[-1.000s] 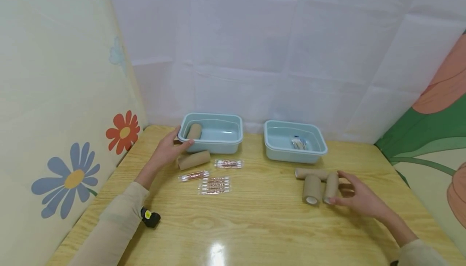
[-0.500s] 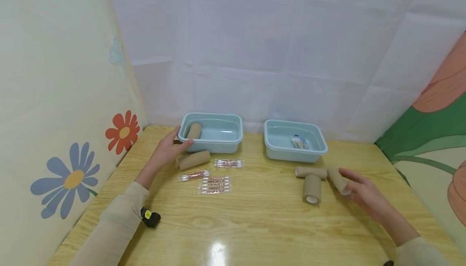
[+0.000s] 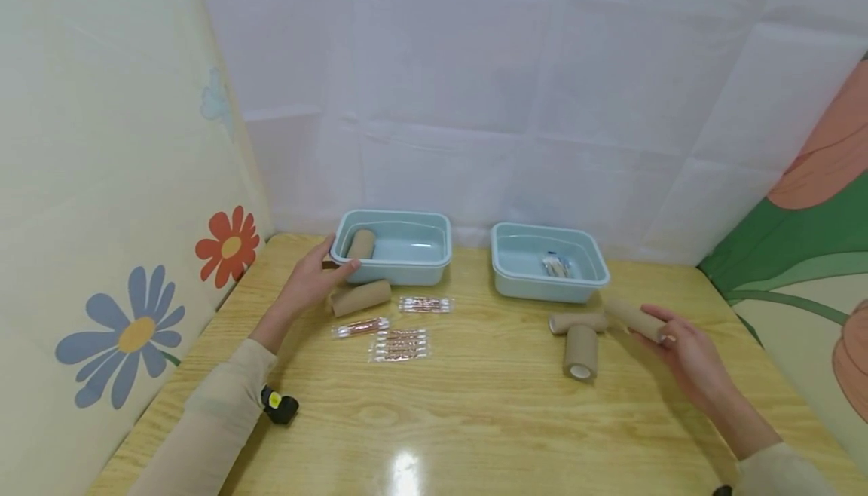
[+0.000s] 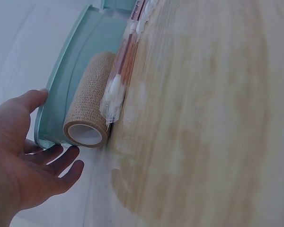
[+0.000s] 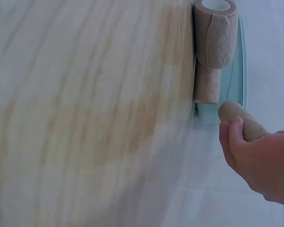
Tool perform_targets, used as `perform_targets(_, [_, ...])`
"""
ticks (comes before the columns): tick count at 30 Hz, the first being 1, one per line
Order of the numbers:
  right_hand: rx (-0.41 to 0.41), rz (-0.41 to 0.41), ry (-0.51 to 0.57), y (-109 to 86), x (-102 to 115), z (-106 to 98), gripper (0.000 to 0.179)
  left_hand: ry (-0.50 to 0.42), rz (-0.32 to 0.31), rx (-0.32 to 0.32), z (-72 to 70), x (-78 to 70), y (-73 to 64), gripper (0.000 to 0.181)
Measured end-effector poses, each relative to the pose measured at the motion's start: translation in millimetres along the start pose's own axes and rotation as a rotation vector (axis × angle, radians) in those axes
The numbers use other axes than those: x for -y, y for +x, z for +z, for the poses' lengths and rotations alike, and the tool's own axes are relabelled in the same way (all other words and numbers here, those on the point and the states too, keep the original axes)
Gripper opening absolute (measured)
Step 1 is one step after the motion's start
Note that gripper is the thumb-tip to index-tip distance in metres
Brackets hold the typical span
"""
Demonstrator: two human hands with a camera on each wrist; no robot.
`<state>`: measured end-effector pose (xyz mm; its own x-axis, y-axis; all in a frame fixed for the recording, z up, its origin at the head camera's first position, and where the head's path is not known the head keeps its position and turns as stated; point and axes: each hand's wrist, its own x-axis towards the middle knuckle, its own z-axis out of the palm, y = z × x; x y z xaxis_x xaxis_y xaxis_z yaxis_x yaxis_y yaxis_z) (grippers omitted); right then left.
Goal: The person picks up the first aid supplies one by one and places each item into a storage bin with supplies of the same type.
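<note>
My left hand (image 3: 313,283) holds the left end of a light blue plastic bin (image 3: 415,276), thumb at the front rim, other fingers at its end. A tan bandage roll (image 3: 362,243) lies inside; another bandage roll (image 4: 92,94) lies in front of the bin. In my right hand (image 3: 695,360) a slim tan bandage roll (image 3: 634,318) is gripped by one end, tilted, its free end toward the right bin. The right wrist view shows thumb and fingers around that roll (image 5: 247,124). Left of it on the table are a slim bandage roll (image 3: 576,323) and a thicker bandage roll (image 3: 582,350).
A second light blue bin (image 3: 542,289) stands at the back right with a small clear packet (image 3: 557,265) inside. Several clear packets of brown-stemmed cotton swabs (image 3: 400,346) lie on the wooden table (image 3: 488,420) before the left bin. A white cloth (image 3: 461,89) hangs behind.
My right hand has picked up the slim bandage roll beside the thicker one, turned it and moved it to the right and back. My left hand has stayed at the left bin.
</note>
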<state>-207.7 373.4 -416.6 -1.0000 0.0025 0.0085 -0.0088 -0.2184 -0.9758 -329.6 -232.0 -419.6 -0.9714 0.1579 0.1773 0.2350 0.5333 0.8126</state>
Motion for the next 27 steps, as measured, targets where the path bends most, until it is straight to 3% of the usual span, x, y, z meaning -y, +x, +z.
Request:
perform_targets(4, [0.015, -0.055, 0.092, 0.0, 3, 3, 0.044, -0.005, 0.008, 0.0, -0.4, -0.7, -0.4, 0.089])
perform_targets(7, [0.016, -0.105, 0.075, -1.5, 4, 7, 0.035, -0.013, 0.016, -0.001, -0.4, -0.8, -0.3, 0.087])
perform_targets(9, [0.002, -0.125, -0.026, -3.4, 5, 10, 0.031, -0.019, 0.018, 0.0, -0.3, -0.4, -0.2, 0.086])
perform_targets(13, [-0.043, -0.166, -0.384, -4.1, 6, 16, 0.045, -0.026, 0.015, 0.0, -0.6, 1.5, -0.1, 0.086])
perform_targets(15, [-0.044, -0.192, -0.502, -2.5, 5, 19, 0.048, -0.029, 0.013, -0.002, -0.8, 2.9, 0.1, 0.086])
perform_targets(20, [-0.006, -0.213, -0.484, 1.8, 5, 28, 0.048, -0.025, 0.013, -0.004, -0.6, 3.7, 1.3, 0.086])
perform_targets(27, [0.009, -0.21, -0.648, 10.3, 5, 47, 0.051, -0.029, 0.025, -0.008, 1.5, 5.0, 0.3, 0.084])
